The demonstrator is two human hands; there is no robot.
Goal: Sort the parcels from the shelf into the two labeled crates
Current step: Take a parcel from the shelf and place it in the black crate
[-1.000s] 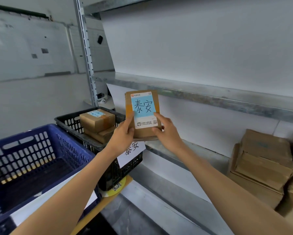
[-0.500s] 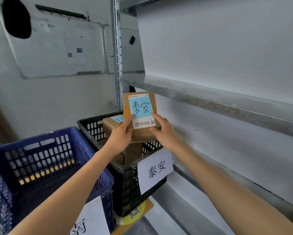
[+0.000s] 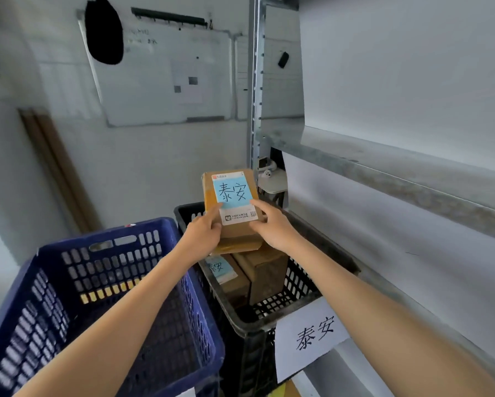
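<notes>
metal shelf (image 3: 398, 179) | whiteboard (image 3: 160, 81) on wall (image 3: 143, 167) | black crate (image 3: 249, 325) beside blue crate (image 3: 111, 270)

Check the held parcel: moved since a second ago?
Yes. Against the black crate, the parcel went from near its shelf-side edge to above its opening, over the parcels inside. Left hand and right hand grip it.

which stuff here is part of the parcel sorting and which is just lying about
Job: held parcel, left hand, right hand, black crate, 泰安 sign, parcels inside it, blue crate.
Lying about: whiteboard, small white table.
</notes>
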